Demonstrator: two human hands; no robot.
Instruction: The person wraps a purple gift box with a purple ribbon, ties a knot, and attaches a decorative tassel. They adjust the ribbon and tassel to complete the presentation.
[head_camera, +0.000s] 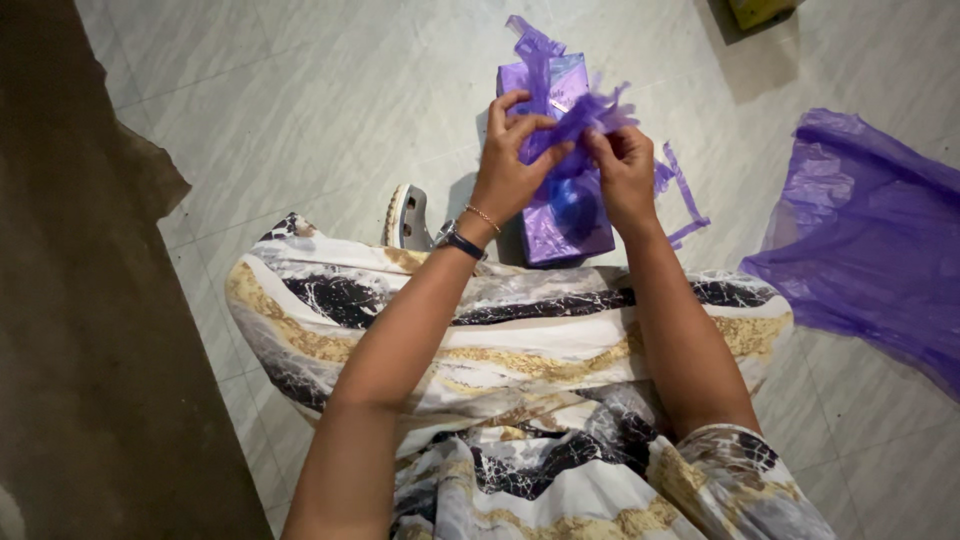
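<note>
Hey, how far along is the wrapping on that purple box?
Done: the box on the floor is already covered in shiny purple wrap. In hand: the left hand and right hand both pinch a bunch of purple strips above the box top, shaping it like a bow. Left: the bow looks loose, with strip ends trailing, and a purple sheet lies spread to the right.

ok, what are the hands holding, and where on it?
Both hands, left hand and right hand, pinch the purple plastic ribbon bow at its gathered middle, above the purple wrapped box.
</note>
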